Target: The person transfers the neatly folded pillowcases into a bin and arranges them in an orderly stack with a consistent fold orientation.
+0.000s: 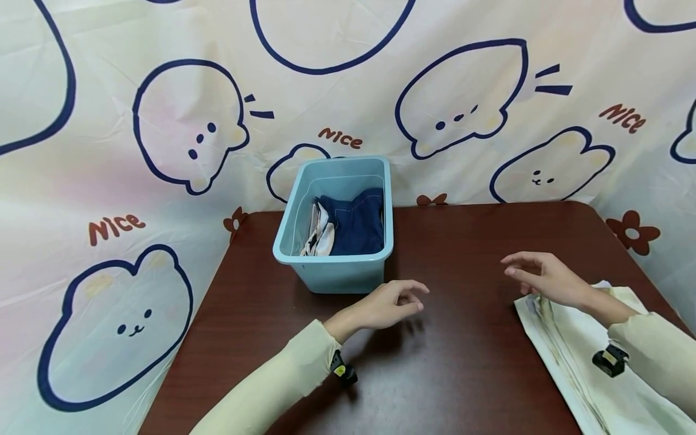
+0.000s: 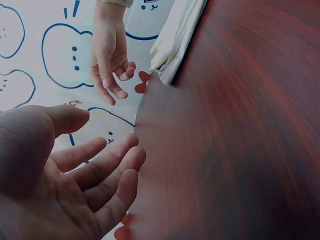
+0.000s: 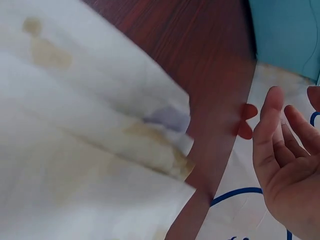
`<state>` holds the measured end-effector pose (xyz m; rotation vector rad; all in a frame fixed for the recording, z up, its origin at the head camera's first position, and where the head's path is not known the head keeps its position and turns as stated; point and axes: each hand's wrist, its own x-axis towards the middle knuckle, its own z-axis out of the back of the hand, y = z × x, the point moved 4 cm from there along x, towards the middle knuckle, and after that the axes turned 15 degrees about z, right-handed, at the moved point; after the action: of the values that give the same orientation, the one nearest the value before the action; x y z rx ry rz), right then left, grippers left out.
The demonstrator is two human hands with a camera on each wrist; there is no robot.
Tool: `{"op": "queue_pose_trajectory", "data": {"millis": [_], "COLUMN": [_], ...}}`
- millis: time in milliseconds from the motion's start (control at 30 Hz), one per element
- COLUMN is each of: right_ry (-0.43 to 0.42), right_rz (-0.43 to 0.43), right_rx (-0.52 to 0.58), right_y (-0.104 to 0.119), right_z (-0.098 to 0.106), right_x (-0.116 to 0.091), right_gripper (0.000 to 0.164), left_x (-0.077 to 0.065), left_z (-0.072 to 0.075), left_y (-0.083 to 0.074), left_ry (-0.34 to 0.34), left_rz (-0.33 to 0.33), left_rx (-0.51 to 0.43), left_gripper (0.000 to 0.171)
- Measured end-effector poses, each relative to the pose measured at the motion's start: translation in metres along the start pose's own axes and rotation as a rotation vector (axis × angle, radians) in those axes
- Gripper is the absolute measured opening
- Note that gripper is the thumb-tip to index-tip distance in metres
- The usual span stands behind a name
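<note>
In the head view my left hand (image 1: pixel 385 304) hovers over the middle of the table, just in front of a light blue plastic bin (image 1: pixel 342 275). Its fingers are loosely bent and hold nothing, as the left wrist view also shows. My right hand (image 1: pixel 549 279) is above the far end of a folded white cloth (image 1: pixel 598 356) at the table's right side, with relaxed fingers and nothing in them. Yellowish-brown and purple stains mark the cloth (image 3: pixel 100 165) in the right wrist view. Inside the bin are a folded dark blue cloth (image 1: pixel 359 223) and a patterned light cloth (image 1: pixel 324 238).
The dark reddish-brown table (image 1: pixel 446 362) has rounded far corners. Behind it hangs a pale curtain (image 1: pixel 348 109) with blue cartoon outlines, touching the table's far edge. The bin stands near that edge, left of the middle.
</note>
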<state>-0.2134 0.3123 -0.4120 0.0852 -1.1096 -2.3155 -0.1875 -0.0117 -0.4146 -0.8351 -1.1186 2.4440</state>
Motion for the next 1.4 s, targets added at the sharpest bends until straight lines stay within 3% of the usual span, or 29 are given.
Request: {"op": "queue_pose_trajectory", "data": {"millis": [333,567,767,1067,1400], "right_ry": [-0.015,-0.012,-0.002,0.025,0.112], "right_rz": [0.021,0.052,0.015,-0.042,-0.093], "right_rx": [-0.122,-0.280,-0.338,-0.394,-0.453], "right_y": [-0.015,-0.020,-0.030,-0.042,-0.057], "right_z": [0.014,0.027,0.034,0.043,0.039], "right_x": [-0.016,-0.029,-0.038,-0.056,-0.066], "right_gripper": [0.032,0.036,0.039,0.045,0.062], "left_x": [0.008,0.012,0.018,0.026,0.026], "left_z": [-0.004,-0.003,-0.001,-0.007,-0.013], "left_y": [0.004,0.000,0.005,0.008,0.014], "left_ry": [0.038,0.009,-0.052,-0.086,-0.065], "left_rz": [0.002,-0.008,0.005,0.002,0.016], "left_rx": [-0.033,0.005,0.047,0.083,0.070], "left_gripper": [0.032,0.033,0.035,0.038,0.038]}}
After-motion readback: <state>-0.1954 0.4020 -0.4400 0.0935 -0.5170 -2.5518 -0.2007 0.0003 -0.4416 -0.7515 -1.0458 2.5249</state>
